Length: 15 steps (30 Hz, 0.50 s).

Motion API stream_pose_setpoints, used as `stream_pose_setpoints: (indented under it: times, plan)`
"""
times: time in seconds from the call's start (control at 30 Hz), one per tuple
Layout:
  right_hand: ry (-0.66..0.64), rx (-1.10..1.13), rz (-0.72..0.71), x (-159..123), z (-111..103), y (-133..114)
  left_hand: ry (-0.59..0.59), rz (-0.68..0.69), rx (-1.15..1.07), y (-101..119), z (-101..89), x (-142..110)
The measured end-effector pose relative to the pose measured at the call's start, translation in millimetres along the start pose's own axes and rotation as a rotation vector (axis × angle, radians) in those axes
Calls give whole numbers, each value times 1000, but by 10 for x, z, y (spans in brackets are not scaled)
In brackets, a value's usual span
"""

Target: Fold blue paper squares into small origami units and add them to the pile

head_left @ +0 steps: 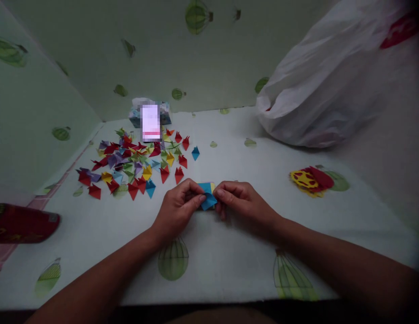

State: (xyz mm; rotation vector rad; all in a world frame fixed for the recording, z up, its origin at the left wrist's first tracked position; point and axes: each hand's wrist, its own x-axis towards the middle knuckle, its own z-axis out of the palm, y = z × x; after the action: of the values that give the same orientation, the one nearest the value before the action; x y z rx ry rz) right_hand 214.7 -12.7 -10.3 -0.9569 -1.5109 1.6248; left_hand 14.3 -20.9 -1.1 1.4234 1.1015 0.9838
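A small folded piece of blue origami paper [208, 203] is held just above the table in front of me. My left hand [178, 203] pinches its left side between thumb and forefinger. At its right corner, my right hand [239, 198] has thumb and fingers closed on the edge. Under and behind it lies a small stack of square paper [206, 186], blue on top with a yellow edge showing; my hands cover part of it. Beyond my left hand, many folded paper pieces [128, 162] in red, purple, green, yellow and blue are spread in a loose heap.
A lit phone [151, 121] leans against a tissue box [165, 112] behind the heap. At the back right sits a big white plastic bag [311, 99]. Red and yellow paper cutouts [306, 180] lie on the right, and a dark red object [23, 223] at the left edge.
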Motion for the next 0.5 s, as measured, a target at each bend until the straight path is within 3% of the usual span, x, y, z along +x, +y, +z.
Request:
stream_pose_setpoints:
  times: [0.5]
  plan:
    - [-8, -35, 71, -10, 63, -32, 0, -71, -137, -25, 41, 20]
